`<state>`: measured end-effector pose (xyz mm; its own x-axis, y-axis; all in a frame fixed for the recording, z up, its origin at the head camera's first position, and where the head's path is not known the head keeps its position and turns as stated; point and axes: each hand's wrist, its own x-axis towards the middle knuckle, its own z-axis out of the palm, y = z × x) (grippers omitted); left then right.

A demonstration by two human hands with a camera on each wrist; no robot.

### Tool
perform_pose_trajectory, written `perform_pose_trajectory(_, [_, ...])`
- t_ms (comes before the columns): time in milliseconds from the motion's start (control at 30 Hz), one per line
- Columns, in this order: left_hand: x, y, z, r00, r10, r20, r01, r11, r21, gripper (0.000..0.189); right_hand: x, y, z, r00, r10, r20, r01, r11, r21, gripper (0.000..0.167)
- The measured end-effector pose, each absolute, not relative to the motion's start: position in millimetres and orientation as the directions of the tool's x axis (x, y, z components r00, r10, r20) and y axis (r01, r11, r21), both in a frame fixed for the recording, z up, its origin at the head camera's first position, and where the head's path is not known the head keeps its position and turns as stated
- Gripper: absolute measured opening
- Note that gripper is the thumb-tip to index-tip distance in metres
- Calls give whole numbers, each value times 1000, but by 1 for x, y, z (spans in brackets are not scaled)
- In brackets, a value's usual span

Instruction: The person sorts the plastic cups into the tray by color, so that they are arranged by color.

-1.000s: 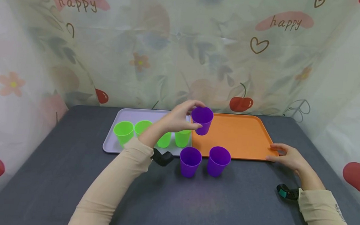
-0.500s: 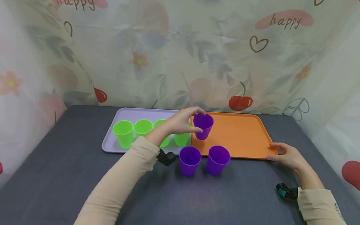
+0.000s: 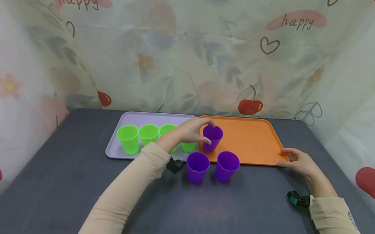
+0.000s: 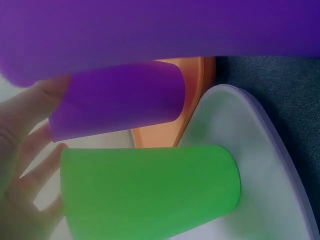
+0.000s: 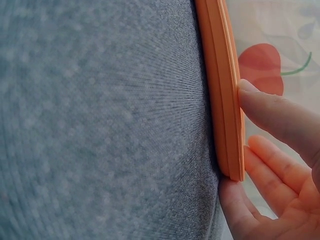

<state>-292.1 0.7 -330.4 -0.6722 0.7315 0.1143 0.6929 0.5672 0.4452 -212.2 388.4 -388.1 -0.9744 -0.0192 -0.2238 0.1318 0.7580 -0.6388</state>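
My left hand [image 3: 191,130] holds a purple cup [image 3: 215,141] near its rim, thumb in front and fingers behind. The cup is upright at the left end of the orange tray [image 3: 246,141]; whether its base touches the tray I cannot tell. In the left wrist view, the thumb lies along that purple cup [image 4: 120,100]. Two more purple cups stand on the table before the trays, one to the left [image 3: 197,168] and one to the right [image 3: 227,167]. My right hand [image 3: 299,163] pinches the orange tray's front right corner, its thumb against the rim in the right wrist view.
A lilac tray [image 3: 112,148] adjoins the orange one on its left. It bears a row of green cups [image 3: 128,140], partly hidden by my left arm. The dark table [image 3: 217,217] extends in front, and a printed curtain [image 3: 184,60] hangs behind.
My left hand has lowered the purple cup and brought it slightly toward me over the orange tray's left end. The right hand stays at the tray corner.
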Motion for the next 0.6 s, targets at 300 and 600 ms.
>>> perform_pose_trajectory(300, [-292, 3, -334, -681, 723, 116, 696, 591, 408, 54, -211, 389, -388, -976, -20, -217, 129, 751, -648, 78])
perform_pose_trajectory(600, [-290, 2, -334, -718, 690, 88, 664, 642, 384, 61, -212, 388, -388, -974, -24, -226, 135, 740, -659, 79])
